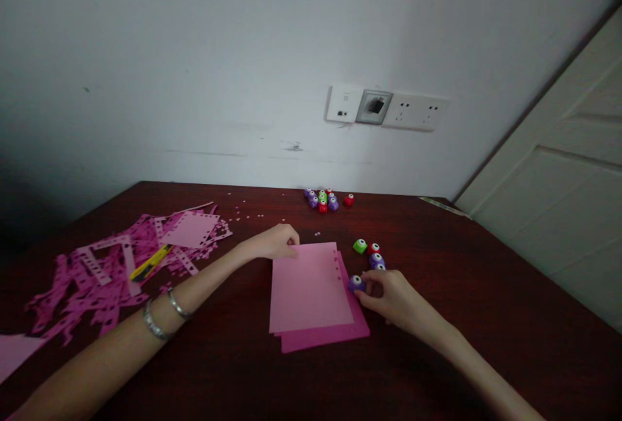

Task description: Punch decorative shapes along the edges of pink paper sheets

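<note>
2 bare arms, entering from the lower left and lower right and converging toward the centre. Left arm (102, 363): extended obliquely forward, reaching farther than the right; left hand (273, 242) with its back uppermost, fingers curled, fingertips directed rightward. Right arm (459, 350): forearm angled forward and inward; right hand (401, 296) turned toward the midline, thumb and index finger opposed in a pinch, remaining fingers largely hidden.
</note>
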Available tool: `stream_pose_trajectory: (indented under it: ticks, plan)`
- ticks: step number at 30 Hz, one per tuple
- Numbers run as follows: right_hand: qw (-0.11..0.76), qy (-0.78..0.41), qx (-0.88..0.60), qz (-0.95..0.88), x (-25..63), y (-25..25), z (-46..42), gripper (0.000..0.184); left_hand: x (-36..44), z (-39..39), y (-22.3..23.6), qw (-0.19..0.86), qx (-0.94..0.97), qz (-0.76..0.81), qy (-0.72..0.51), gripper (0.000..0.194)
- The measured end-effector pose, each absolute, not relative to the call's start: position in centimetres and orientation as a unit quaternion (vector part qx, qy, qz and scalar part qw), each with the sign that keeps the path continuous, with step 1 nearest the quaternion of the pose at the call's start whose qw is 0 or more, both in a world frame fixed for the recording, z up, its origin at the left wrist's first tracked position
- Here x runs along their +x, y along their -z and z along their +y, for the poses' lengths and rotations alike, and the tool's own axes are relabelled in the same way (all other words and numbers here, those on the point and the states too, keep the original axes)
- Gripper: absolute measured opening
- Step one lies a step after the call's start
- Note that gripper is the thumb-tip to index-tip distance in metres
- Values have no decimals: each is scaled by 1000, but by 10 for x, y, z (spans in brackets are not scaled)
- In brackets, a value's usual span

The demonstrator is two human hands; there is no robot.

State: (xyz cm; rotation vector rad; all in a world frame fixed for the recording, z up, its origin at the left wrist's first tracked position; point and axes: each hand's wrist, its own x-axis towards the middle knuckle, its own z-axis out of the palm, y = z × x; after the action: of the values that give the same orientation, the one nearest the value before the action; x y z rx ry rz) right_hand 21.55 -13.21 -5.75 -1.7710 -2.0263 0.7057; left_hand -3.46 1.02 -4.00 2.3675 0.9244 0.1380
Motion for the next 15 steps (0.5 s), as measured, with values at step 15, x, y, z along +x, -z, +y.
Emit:
stream_pose_trajectory:
  ticks: [15]
  plan:
    - [202, -319, -595, -710, 228, 38, -134, 28, -48, 24, 37, 548, 756, 352, -64, 17]
